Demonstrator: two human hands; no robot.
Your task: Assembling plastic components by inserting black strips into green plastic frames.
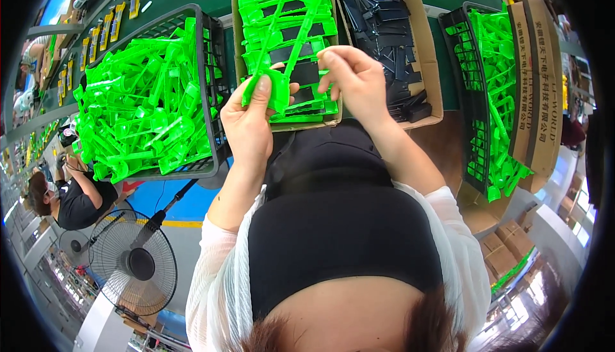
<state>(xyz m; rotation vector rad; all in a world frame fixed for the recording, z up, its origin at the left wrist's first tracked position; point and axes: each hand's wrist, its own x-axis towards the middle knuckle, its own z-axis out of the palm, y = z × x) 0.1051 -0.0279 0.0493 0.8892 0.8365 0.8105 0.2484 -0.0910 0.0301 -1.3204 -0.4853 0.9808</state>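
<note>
My left hand [250,124] grips a bright green plastic frame [277,89] by its near end, thumb on top. The frame has two long side bars and a flat far end, tilted up over a cardboard box [238,6]. Just right of the frame is my right hand [359,86], its thumb and forefinger pinched together and the other fingers curled. Whatever it may hold is hidden. Under my hands, that box holds stacked green frames [320,28] with black strips in them. Beside it, a second cardboard box [426,51] contains loose flat black strips [378,19].
A black crate [204,51] heaped with green frames stands left, and another black crate [464,64] of them stands right, beside brown cartons [544,83]. Yellow parts [106,28] lie along the green bench at far left. Below are a fan [141,263] and a co-worker [80,198].
</note>
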